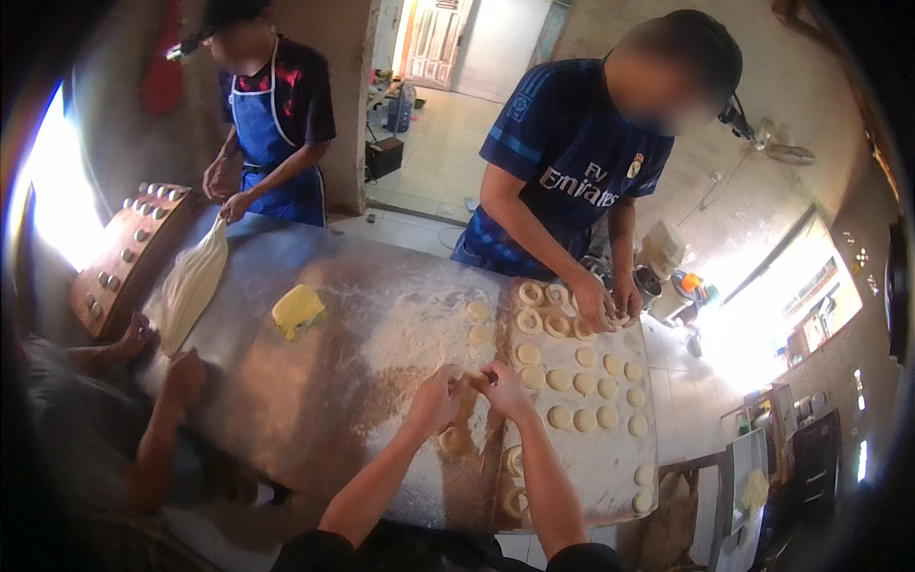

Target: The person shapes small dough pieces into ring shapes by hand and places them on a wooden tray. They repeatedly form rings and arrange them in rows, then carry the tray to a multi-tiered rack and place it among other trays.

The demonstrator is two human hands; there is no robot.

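Pale dough (pixel 473 377): between the left hand (pixel 434 398) and the right hand (pixel 506 389), above the table (pixel 286 381) and close to the left edge of the board (pixel 572 467); the fingers cover most of it, so its exact shape cannot be told
Left fingers: curled in and pinching the dough from its left side
Right fingers: bent and pinching the dough from its right side, the two hands nearly meeting
Lump (pixel 456 440): a round bit of dough on the table, below the hands and between the forearms
Flour (pixel 381 334): spread white over the table's middle and around the hands
Two discs (pixel 478 322): on the table, beyond the hands, just left of the board
Board discs (pixel 583 383): flat and pale, in rough rows across the board's middle, with two more at its near right corner
Rings (pixel 530 322): grouped at the board's far end, where a co-worker in a blue shirt (pixel 572 124) has both hands; others lie at its near left edge
Yellow block (pixel 298 311): on the table, left of the flour
Sheet (pixel 195 281): long and pale, stretched between an aproned co-worker (pixel 272 143) and another person's hands at left
Rack (pixel 129 262): brown, at the table's far left, dotted with small pale bits
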